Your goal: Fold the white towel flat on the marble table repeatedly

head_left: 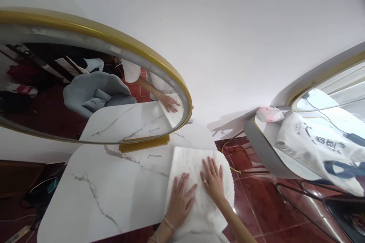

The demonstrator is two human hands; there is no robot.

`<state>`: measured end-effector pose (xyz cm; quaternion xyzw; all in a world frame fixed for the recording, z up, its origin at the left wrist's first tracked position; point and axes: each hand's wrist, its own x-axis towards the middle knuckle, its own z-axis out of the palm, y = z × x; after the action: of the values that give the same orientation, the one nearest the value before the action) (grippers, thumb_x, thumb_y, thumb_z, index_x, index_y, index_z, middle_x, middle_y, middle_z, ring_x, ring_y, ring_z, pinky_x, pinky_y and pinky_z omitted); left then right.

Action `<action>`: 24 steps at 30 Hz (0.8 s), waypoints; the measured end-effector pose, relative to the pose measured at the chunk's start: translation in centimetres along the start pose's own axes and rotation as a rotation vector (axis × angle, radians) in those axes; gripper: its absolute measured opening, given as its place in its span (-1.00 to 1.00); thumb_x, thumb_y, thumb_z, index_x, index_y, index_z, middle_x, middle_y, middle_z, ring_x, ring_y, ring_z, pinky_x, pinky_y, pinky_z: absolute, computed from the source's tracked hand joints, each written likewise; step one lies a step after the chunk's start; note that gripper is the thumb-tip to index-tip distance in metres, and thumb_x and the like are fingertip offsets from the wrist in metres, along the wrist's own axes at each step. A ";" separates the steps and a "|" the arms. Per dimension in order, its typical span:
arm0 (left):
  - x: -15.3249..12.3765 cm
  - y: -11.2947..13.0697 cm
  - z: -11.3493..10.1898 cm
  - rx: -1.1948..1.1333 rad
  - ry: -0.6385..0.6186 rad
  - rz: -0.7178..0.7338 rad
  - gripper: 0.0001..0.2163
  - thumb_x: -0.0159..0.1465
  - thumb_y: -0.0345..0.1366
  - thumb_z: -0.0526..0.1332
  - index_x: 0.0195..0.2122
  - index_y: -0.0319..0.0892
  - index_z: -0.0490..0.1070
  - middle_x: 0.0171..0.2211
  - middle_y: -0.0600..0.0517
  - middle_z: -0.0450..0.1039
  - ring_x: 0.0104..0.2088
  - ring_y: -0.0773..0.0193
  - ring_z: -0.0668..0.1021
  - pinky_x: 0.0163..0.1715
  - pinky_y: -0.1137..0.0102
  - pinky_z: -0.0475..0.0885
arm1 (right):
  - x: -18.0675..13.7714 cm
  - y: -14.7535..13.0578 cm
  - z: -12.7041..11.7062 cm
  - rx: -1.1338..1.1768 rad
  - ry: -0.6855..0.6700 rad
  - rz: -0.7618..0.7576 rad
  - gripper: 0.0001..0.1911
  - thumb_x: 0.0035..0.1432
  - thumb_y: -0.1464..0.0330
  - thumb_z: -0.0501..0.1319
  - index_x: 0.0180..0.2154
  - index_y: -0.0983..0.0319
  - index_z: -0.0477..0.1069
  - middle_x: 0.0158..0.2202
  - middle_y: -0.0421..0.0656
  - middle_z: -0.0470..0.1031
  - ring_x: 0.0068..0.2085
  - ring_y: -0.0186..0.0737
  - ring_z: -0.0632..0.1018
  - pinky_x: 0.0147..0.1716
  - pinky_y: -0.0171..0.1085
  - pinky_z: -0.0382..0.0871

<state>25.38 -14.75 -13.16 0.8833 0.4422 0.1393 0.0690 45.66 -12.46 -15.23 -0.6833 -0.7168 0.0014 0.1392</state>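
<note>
A white cloth [199, 159] with a scalloped edge lies spread over the right end of a white marble-patterned tabletop [128, 182]. My left hand [180, 202] rests flat on its left part, fingers stretched and a bracelet at the wrist. On the cloth's right part lies my right hand [213, 182], palm down with fingers a little apart and a ring on one finger. Neither hand grips anything. The cloth's near edge reaches toward my body.
Behind the tabletop stands a gold-framed oval mirror [159, 59] on a gold base [145, 143], reflecting a grey armchair. At right, a second table holds a white printed bag [310, 140] and a tissue pack [269, 114]. Red tiles [251, 201] cover the floor.
</note>
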 end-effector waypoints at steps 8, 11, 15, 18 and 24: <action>-0.5 -0.7 -0.1 0.096 0.037 -0.049 -0.42 0.25 0.02 0.12 0.29 0.16 0.02 0.35 -0.04 -0.07 0.32 -0.06 0.05 0.26 -0.09 -0.21 | -5.3 1.1 -0.3 -0.048 0.009 -0.026 -0.34 0.28 0.20 -0.03 0.34 -0.01 -0.23 0.35 -0.16 -0.03 0.33 0.02 0.06 0.24 0.16 -0.09; 2.0 -1.8 0.4 0.079 0.039 -0.060 -0.42 0.25 0.02 0.13 0.28 0.18 0.02 0.35 -0.03 -0.09 0.32 -0.06 0.05 0.25 -0.10 -0.21 | -2.3 1.5 0.0 -0.075 0.003 -0.019 -0.34 0.29 0.23 -0.06 0.34 -0.01 -0.27 0.36 -0.16 -0.05 0.34 0.01 0.04 0.24 0.17 -0.11; 6.4 -4.5 0.6 0.047 0.002 -0.082 -0.42 0.24 0.01 0.16 0.27 0.18 0.05 0.36 -0.04 -0.11 0.33 -0.07 0.03 0.24 -0.14 -0.18 | 3.3 2.3 0.6 -0.091 -0.006 -0.054 -0.38 0.32 0.24 -0.10 0.34 0.00 -0.26 0.36 -0.15 -0.04 0.35 -0.02 0.00 0.23 0.15 -0.13; 9.4 -6.5 0.7 0.023 -0.021 -0.139 -0.43 0.23 -0.03 0.19 0.26 0.19 0.08 0.36 -0.02 -0.10 0.34 -0.07 0.00 0.24 -0.16 -0.15 | 7.5 2.8 1.3 -0.077 0.003 -0.074 -0.41 0.32 0.23 -0.11 0.34 0.01 -0.21 0.35 -0.14 0.01 0.32 -0.02 0.04 0.22 0.13 -0.13; 11.5 -6.5 1.9 0.012 0.028 -0.300 -0.54 0.30 -0.27 0.08 0.22 0.19 0.15 0.35 0.00 -0.06 0.34 -0.02 0.02 0.21 -0.24 -0.10 | 14.4 3.1 2.1 -0.008 0.023 0.050 -0.42 0.28 0.08 -0.06 0.26 0.11 0.11 0.06 0.00 0.35 0.06 0.03 0.30 0.03 0.05 0.14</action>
<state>27.50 -1.66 -14.45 0.8057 0.5709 0.1373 0.0778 47.93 2.25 -14.99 -0.7016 -0.6977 -0.0056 0.1448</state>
